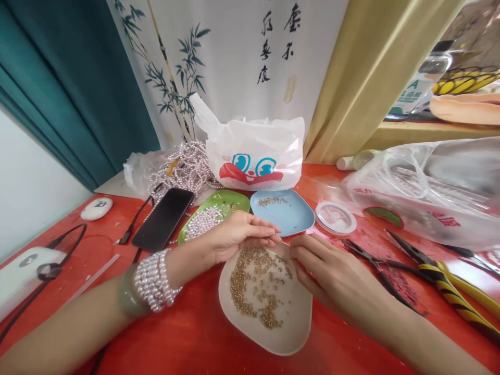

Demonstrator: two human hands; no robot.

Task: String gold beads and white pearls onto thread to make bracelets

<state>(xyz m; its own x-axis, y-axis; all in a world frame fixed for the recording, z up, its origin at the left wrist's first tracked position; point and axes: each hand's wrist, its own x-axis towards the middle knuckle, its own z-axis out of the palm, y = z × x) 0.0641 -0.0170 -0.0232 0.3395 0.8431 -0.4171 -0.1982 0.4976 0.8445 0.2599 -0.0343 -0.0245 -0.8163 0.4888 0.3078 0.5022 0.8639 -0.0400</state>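
Observation:
Above the far rim of a cream plate [292, 328] of gold beads [269, 315], my two hands nearly meet. My left hand [244, 234] is turned palm up, its fingers closed together at the tips. A pinch of thumb and fingers closes my right hand [322, 260], just right of the left fingertips. Whatever sits in either hand is too small to make out. Strands of pearly beads [154, 281] and a green bangle [130, 294] circle my left wrist. Behind the hands lie a green plate [234, 198] with pearly beads and a blue plate [300, 213] with small pieces.
Left of the plates are a phone [164, 219], cables and a heap of bead strands [187, 166]. A white bag [258, 140] stands at the back. Pliers [441, 281], cutters [390, 271], a round lidded case [336, 216] and a plastic bag [429, 192] lie to the right.

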